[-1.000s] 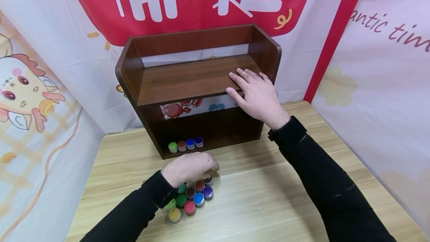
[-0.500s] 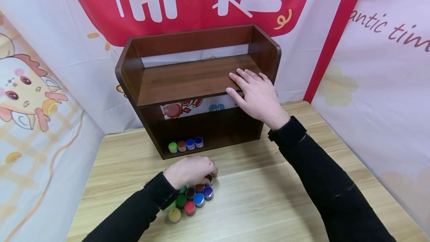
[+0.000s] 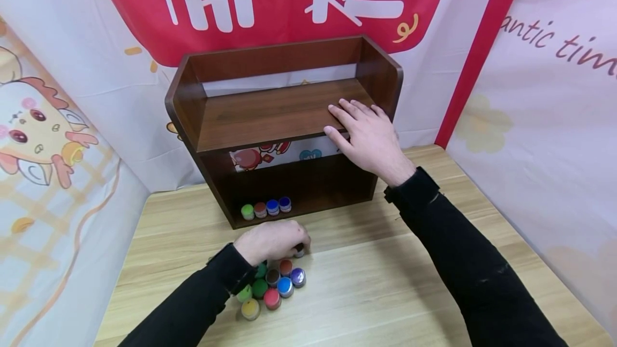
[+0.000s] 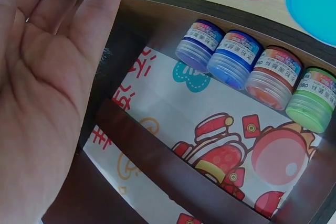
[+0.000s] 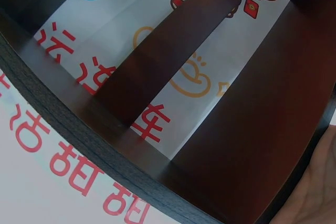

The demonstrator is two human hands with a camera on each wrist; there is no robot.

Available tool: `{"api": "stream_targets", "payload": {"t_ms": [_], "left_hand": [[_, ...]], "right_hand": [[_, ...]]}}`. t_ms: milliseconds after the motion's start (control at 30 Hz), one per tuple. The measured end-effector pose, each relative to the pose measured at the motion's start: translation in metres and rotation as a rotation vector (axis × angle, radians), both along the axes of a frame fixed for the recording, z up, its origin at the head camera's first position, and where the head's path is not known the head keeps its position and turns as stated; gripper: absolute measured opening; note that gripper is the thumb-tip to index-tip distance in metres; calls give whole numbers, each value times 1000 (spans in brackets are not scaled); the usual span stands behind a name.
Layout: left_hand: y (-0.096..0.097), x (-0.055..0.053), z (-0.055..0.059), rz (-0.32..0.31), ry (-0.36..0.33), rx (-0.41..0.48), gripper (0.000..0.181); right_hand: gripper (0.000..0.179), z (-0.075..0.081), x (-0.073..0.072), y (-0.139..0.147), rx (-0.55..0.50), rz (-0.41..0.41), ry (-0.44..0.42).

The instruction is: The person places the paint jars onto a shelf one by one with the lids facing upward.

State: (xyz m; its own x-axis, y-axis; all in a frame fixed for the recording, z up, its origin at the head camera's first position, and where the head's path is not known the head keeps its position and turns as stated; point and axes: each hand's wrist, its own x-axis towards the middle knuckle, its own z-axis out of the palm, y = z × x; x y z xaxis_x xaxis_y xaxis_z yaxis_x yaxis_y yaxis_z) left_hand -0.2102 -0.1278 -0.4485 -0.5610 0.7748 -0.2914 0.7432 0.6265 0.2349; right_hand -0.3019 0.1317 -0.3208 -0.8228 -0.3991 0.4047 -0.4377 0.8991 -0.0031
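My left hand (image 3: 272,240) is above the group of paint jars on the table, its fingers pinching a dark-lidded paint jar (image 3: 300,249) that is partly covered by them. Below it lie several jars, among them a red one (image 3: 272,299), a yellow one (image 3: 250,309) and a blue one (image 3: 285,286). My right hand (image 3: 368,135) rests with spread fingers on the upper board of a dark brown wooden shelf (image 3: 270,117). Only part of that hand (image 5: 307,192) enters the right wrist view. The left palm (image 4: 47,87) fills the left side of the left wrist view.
Inside the lower compartment, a row of paint jars stands at the left: light green (image 3: 248,211), brown (image 3: 260,209) and two blues (image 3: 272,207). The shelf stands on a light wood table (image 3: 366,283), against printed cloth walls (image 3: 540,95).
My left hand has taken hold of the dark-lidded jar and shifted it slightly away from the group, toward the shelf. The right hand keeps its place on the board.
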Motion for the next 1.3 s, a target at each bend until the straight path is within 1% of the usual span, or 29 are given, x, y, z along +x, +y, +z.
{"api": "stream_targets", "payload": {"t_ms": [100,200,300,400,500,633,667,767,933,1100,1300], "left_hand": [[-1,-1,-1,-10,7,1,28],[-3,-2,-2,-6,-1,9,32],[-4,-2,-2,-2,-10,19,33],[-3,-3,-5,-10,-11,35,28],[-2,-1,-7,29,-1,53,22],[2,4,-10,134,22,69,22],[3,4,-11,151,28,68,22],[4,5,-14,180,45,71,21],[4,4,-17,182,53,98,15],[4,-1,-14,173,49,125,15],[3,-11,-7,165,108,138,18]], "right_hand": [[76,0,0,0,2,1,0],[77,1,0,0,3,1,-1],[76,0,0,0,2,2,0],[76,0,0,0,2,1,-2],[76,0,0,-1,2,1,-2],[76,0,0,0,2,-2,0],[76,0,-1,0,2,-2,0],[76,-1,-1,0,1,-3,1],[76,-1,-1,0,2,-1,5],[76,-1,-1,-1,2,-3,7],[75,-1,-1,0,-3,-1,3]]}}
